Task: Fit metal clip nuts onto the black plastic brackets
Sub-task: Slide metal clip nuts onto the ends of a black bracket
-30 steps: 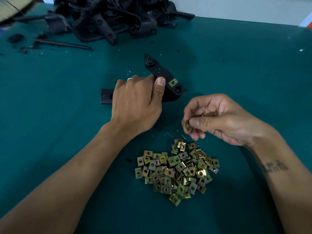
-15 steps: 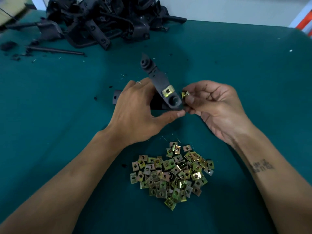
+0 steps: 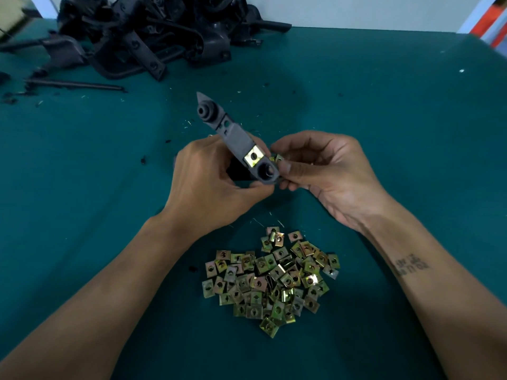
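Note:
My left hand [image 3: 211,187] grips a black plastic bracket [image 3: 233,135] by its lower part, lifted off the green table and tilted up and away. One brass-coloured clip nut [image 3: 254,156] sits on the bracket above its round boss. My right hand [image 3: 326,171] pinches a second clip nut [image 3: 277,158] between thumb and fingers, right against the bracket's right edge. Most of that nut is hidden by the fingers. A loose heap of several clip nuts [image 3: 271,278] lies on the table below both hands.
A tangled pile of black plastic brackets [image 3: 153,34] fills the far left of the green table [image 3: 384,119]. A thin black rod [image 3: 74,85] and small black crumbs lie near it. A pale wall runs behind the table's far edge.
My left hand raised the bracket off the table and tilted it up. My right hand brought the clip nut from above the heap up to the bracket's right edge.

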Motion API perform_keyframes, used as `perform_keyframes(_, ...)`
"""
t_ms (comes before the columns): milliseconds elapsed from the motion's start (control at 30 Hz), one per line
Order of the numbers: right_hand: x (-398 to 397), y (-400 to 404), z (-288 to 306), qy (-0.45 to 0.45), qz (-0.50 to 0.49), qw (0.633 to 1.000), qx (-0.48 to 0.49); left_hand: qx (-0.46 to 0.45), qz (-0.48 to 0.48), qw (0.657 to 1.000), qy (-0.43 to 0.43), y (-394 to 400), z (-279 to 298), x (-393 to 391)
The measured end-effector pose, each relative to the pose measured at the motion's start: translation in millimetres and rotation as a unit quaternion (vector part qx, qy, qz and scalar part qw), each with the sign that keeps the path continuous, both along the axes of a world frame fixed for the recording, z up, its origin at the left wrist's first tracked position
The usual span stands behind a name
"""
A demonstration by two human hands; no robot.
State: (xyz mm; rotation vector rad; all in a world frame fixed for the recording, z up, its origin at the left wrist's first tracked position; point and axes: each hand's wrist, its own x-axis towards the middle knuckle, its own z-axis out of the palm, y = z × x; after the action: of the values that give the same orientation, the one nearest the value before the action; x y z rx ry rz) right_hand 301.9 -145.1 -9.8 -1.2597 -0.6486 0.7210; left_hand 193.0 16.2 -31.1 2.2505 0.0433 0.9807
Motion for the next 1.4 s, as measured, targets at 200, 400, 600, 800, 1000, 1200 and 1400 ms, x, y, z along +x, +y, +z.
perform_keyframes(200, 3.3, -1.3, -2.2, -0.001, 0.009, 0.999, 0.038, -0.026, 0.009, 0.999, -0.023, -1.1, 1.7, 0.8)
perform_keyframes(400, 0.7, 0.7, -3.3, -0.108, -0.013, 0.994, 0.029, -0.04, -0.008, 0.999, -0.031, -3.5, 7.1, 0.0)
perform_keyframes(600, 1.4, -3.0, 0.7, -0.119, -0.027, 0.992, 0.027, -0.058, -0.021, 0.998, -0.009, -0.3, 5.9, -1.8)
perform_keyframes(800, 3.9, -5.0, 2.1, -0.049, 0.038, 0.997, 0.052, -0.05, -0.046, 0.998, 0.003, -2.5, 9.4, -4.0)
perform_keyframes(1000, 8.4, -9.4, 2.2, 0.035, 0.148, 0.988, 0.022, -0.08, -0.122, 0.989, 0.01, -6.8, 11.2, -5.6)
perform_keyframes(1200, 11.3, -11.6, 3.7, 0.074, 0.175, 0.982, -0.015, -0.079, -0.153, 0.985, 0.033, -6.9, 10.2, -6.7)
perform_keyframes(1400, 12.0, -14.2, 6.4, 0.099, 0.157, 0.982, -0.021, -0.083, -0.137, 0.986, 0.043, -8.2, 13.2, -9.0)
